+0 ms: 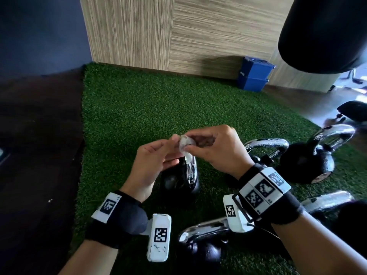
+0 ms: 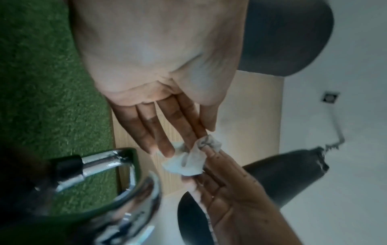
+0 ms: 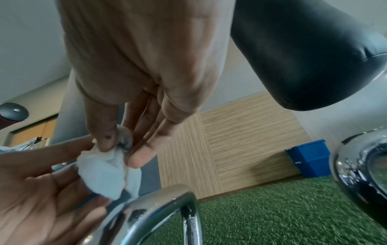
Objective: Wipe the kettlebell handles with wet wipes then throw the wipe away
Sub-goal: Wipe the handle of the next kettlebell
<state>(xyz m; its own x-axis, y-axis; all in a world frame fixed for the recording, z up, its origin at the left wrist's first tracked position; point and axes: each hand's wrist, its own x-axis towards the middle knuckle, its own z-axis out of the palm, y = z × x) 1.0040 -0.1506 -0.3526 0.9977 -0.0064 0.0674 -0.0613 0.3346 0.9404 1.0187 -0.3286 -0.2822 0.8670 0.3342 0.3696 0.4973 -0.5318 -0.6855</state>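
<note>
Both hands hold a crumpled white wet wipe (image 1: 184,145) in the air above a black kettlebell (image 1: 174,183) with a chrome handle (image 1: 192,171) that stands on green turf. My left hand (image 1: 171,144) pinches one edge between thumb and forefinger, its other fingers straight. My right hand (image 1: 193,146) pinches the other side with thumb and fingertips. In the right wrist view the wipe (image 3: 108,170) hangs just above the handle (image 3: 163,203). The left wrist view has the wipe (image 2: 188,160) between both sets of fingertips.
Several more chrome-handled kettlebells stand on the turf: one far right (image 1: 307,163), one behind my right wrist (image 1: 266,145), one close to me (image 1: 206,237). Two stacked blue bins (image 1: 255,76) sit by the wood-panel wall. A black punching bag (image 1: 325,32) hangs at upper right.
</note>
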